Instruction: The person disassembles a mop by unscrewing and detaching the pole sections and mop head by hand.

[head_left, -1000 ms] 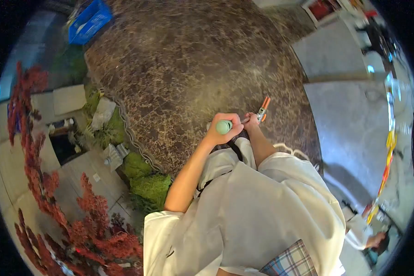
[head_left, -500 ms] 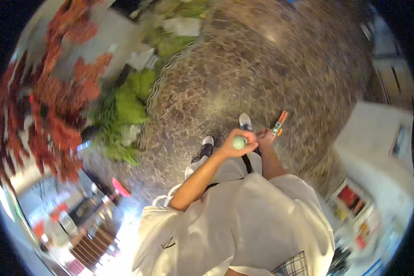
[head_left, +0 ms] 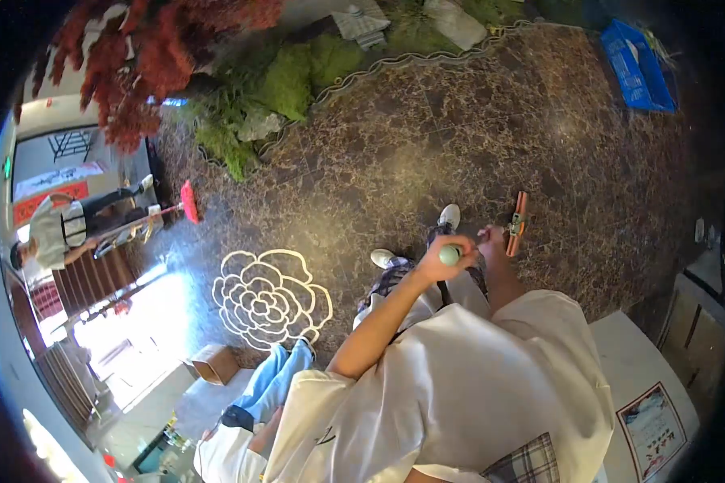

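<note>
My left hand is wrapped round the top of a mop handle, whose pale green end cap points up at me. Farther along, my right hand is closed on the shaft. The mop has a narrow orange head with a metal bracket, which appears to rest on the brown marbled floor just beyond my right hand. Most of the shaft is hidden by my hands. My white shoes stand to the left of the mop head.
Left, a person holds a pole with a red head. Another person in light-blue trousers is close by at lower left, near a brown box. A planted bed borders the floor. A blue crate lies far right.
My view has swung to the right, bringing in the blue crate, the floor's flower pattern and the nearby person. The mop head has turned to a different angle; both hands keep their grip.
</note>
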`<act>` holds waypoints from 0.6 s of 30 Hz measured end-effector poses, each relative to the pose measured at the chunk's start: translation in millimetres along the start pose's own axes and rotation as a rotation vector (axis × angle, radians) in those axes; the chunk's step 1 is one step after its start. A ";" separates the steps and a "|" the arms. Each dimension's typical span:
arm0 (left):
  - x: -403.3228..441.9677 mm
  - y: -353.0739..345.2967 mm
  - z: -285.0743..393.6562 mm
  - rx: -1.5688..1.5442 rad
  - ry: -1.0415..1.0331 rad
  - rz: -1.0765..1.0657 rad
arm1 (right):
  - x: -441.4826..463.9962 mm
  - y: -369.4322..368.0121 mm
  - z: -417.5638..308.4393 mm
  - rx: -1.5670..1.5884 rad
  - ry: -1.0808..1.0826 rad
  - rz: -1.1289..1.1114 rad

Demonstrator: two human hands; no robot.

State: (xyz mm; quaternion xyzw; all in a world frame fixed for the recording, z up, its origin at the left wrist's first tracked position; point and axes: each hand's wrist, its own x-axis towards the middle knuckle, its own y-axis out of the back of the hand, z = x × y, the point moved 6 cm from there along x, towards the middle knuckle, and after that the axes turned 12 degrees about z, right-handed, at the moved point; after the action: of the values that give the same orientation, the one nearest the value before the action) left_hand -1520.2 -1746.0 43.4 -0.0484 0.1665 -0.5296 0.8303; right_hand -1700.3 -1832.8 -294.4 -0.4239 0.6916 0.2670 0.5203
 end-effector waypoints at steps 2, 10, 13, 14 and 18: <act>-14.2 33.1 11.6 0.107 -0.012 0.183 | 11.9 -21.7 43.7 -0.025 -0.086 -0.073; -145.9 159.3 35.3 0.192 -0.043 0.592 | -132.9 -72.2 199.6 -0.077 -0.194 -0.058; -202.7 192.0 41.7 0.213 -0.024 0.778 | -114.8 -61.3 267.7 -0.322 -0.179 -0.068; -222.8 202.5 39.1 0.153 -0.031 0.836 | -122.2 -59.5 285.9 -0.397 -0.173 -0.074; -280.9 221.9 34.6 0.060 -0.040 1.004 | -164.1 -43.5 336.4 -0.512 -0.310 -0.033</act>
State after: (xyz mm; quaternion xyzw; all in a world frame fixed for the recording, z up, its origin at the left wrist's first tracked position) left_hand -1424.9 -1401.4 82.1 0.0512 0.1382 -0.0683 0.9867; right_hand -1480.4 -1531.3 -242.3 -0.5069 0.5069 0.4858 0.5002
